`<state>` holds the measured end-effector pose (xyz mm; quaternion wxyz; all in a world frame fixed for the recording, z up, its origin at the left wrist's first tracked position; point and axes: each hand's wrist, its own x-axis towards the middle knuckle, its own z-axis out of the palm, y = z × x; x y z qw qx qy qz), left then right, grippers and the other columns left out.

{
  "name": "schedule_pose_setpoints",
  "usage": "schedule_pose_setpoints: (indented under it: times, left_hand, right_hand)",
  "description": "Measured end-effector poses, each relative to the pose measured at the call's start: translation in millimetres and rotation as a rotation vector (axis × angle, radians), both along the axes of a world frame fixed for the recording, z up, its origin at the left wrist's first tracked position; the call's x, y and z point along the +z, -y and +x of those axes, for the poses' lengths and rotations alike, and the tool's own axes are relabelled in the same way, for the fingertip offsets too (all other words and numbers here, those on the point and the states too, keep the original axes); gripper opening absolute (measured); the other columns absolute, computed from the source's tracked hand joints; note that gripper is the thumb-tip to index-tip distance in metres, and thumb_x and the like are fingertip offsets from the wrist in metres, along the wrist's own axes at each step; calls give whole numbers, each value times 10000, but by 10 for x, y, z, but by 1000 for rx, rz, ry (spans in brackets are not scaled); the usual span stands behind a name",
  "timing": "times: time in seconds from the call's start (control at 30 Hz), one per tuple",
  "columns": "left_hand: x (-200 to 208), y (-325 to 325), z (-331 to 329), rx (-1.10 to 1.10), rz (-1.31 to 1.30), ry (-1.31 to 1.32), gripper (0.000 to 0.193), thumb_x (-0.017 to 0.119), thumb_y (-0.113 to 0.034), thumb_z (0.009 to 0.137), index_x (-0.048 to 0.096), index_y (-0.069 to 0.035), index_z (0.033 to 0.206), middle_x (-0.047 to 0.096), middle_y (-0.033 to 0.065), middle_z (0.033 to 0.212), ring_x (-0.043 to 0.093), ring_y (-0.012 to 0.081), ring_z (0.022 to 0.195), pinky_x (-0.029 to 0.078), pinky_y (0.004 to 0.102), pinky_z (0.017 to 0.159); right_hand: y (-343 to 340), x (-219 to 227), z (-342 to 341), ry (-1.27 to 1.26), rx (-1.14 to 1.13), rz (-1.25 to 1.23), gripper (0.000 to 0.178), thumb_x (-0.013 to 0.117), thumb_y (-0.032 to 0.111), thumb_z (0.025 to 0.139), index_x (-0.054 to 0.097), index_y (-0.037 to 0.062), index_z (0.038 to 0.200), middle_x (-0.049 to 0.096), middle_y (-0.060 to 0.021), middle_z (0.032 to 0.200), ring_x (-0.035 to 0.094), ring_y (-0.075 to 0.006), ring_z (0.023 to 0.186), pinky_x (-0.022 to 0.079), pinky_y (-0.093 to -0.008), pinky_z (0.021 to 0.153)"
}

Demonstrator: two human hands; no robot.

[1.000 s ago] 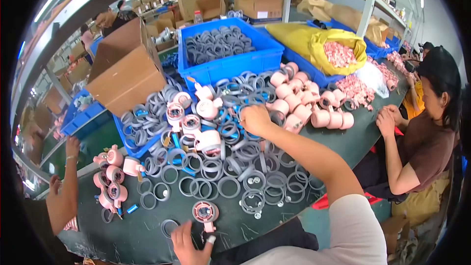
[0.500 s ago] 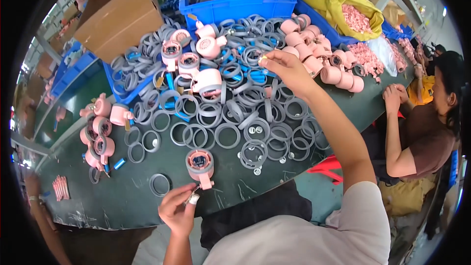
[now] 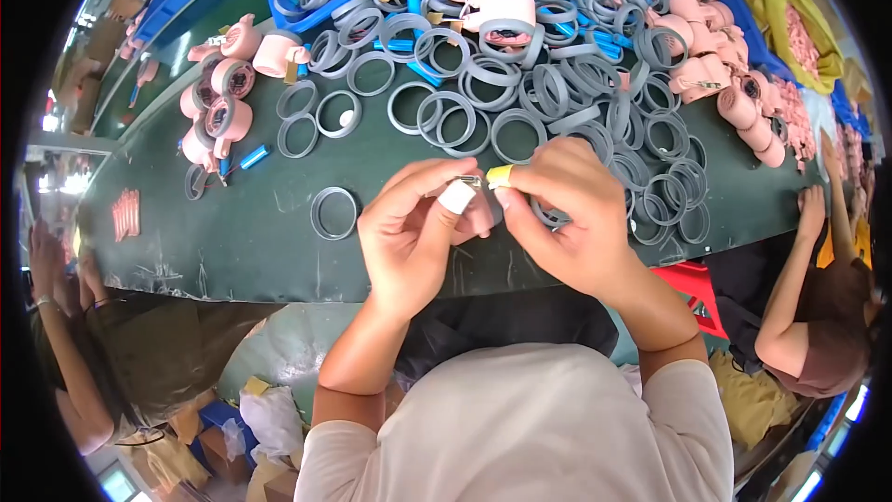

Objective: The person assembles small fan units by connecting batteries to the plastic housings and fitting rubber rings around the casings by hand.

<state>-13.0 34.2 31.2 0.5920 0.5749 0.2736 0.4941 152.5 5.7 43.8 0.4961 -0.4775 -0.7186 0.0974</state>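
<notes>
Both my hands meet over the near edge of the table. My left hand (image 3: 409, 228), with white tape round its thumb, grips a pink round plastic housing (image 3: 478, 212) that my fingers mostly cover. A small metallic part (image 3: 472, 181) shows at the housing's upper end. Close beside it, my right hand (image 3: 576, 214) is pinched, thumb against index finger, with a yellow wrap (image 3: 500, 176) at the index fingertip. Whatever lies in that pinch is too small to make out. A single grey ring (image 3: 334, 213) lies flat left of my hands.
Grey rings (image 3: 520, 136) and blue cylinders (image 3: 609, 45) are heaped beyond my hands. Pink housings cluster at left (image 3: 226, 117) and right (image 3: 739, 107). Small pink sticks (image 3: 125, 214) lie far left. A yellow sack (image 3: 776, 14) stands back right. Other people's arms show at left (image 3: 65, 316) and right (image 3: 790, 288).
My right hand has come back from the heap to meet my left. My left hand has raised the housing off the table edge. The view has tilted down.
</notes>
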Motion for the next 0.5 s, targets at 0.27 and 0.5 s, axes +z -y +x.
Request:
schedule_pose_setpoints:
  times: [0.27,0.5]
  left_hand:
    - [-31,29,-22,191,132,-283,153,573,67,827,640,33,961,625,115,914,609,136,734,500,232,618]
    - [40,-197,-34,335,303,-476,194,553,79,779,657,9,927,644,103,844,605,179,743,474,256,661]
  right_hand:
    - [-53,-54,-131,63,-30,89,154,675,-21,641,566,32,737,485,-55,612,462,-233,558,356,-339,516]
    - [-61,-84,-326,-28,76,-68,353,591,-40,686,519,-22,1031,519,-96,731,516,-291,682,399,-382,620]
